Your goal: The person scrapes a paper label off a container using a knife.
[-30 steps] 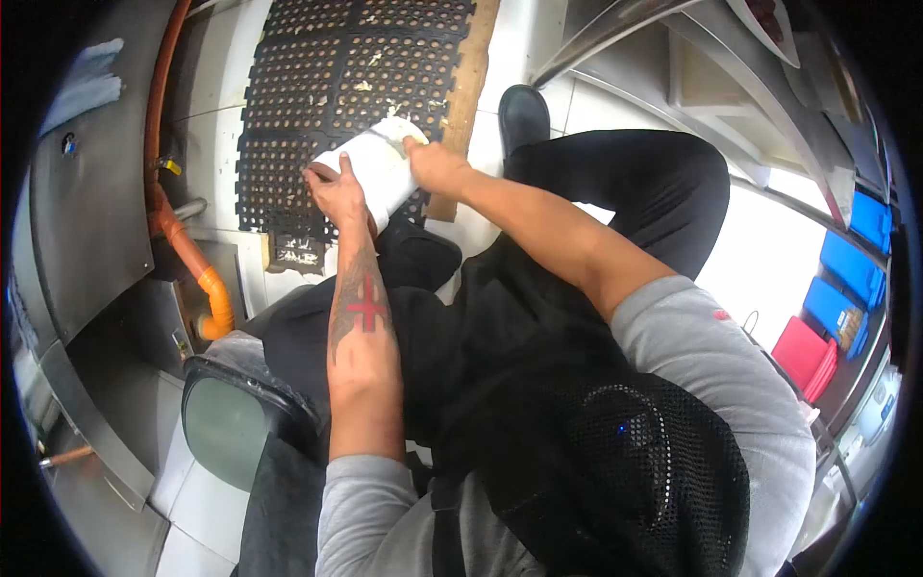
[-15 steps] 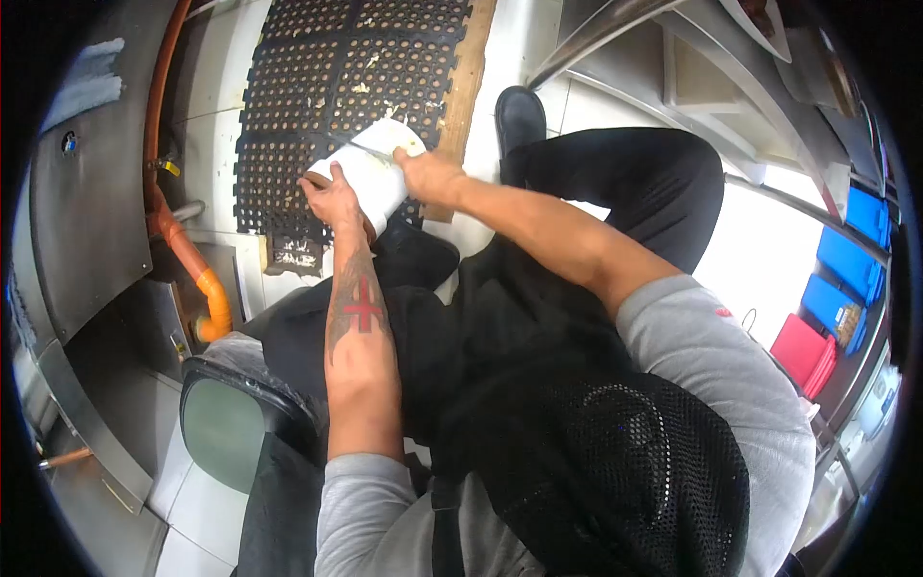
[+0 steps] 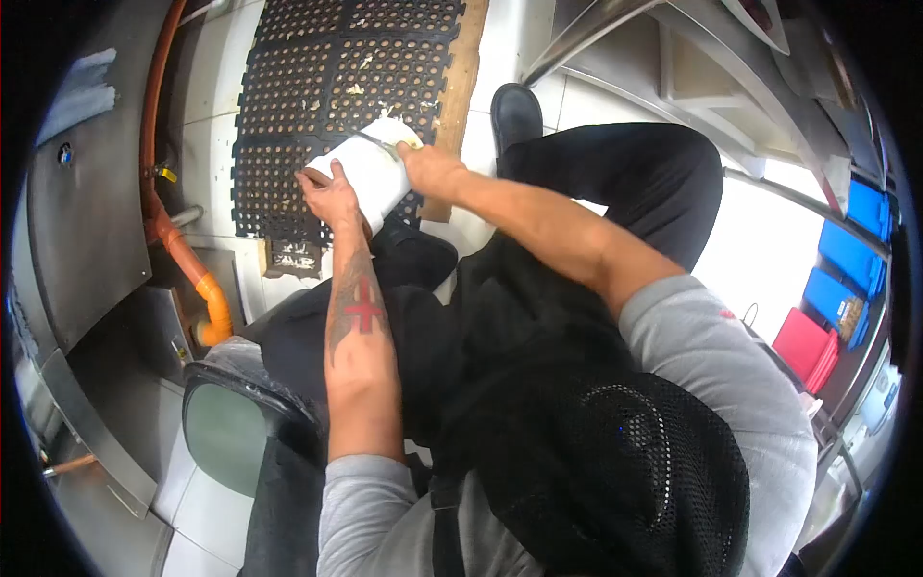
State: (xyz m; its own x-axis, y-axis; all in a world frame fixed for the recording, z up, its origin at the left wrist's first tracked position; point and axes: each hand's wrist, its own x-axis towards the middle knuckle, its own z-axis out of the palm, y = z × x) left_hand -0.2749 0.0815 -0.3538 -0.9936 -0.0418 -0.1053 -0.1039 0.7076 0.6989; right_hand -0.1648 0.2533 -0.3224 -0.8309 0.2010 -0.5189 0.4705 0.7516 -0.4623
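A thick white piece point(image 3: 370, 178) with rounded corners and a brownish near edge is held low over the floor mat; I cannot tell what it is. My left hand point(image 3: 332, 200) grips its near left edge, the thumb lying over the white face. My right hand point(image 3: 433, 171) is closed at the far right end around what looks like a knife point(image 3: 377, 142), its handle mostly hidden by the fingers. The thin dark blade lies across the white surface. A small yellowish patch shows beside the right fingertips.
Pale scraps litter the perforated black rubber mat point(image 3: 288, 125). Steel equipment point(image 3: 91, 212) and an orange pipe point(image 3: 183, 245) stand at the left. A metal-legged table point(image 3: 615, 29) is at upper right. Blue containers point(image 3: 851, 231) and a red one point(image 3: 803, 351) sit farther right.
My right hand has shifted very slightly to the right with the knife, near the far end of the white piece. My left hand keeps its grip.
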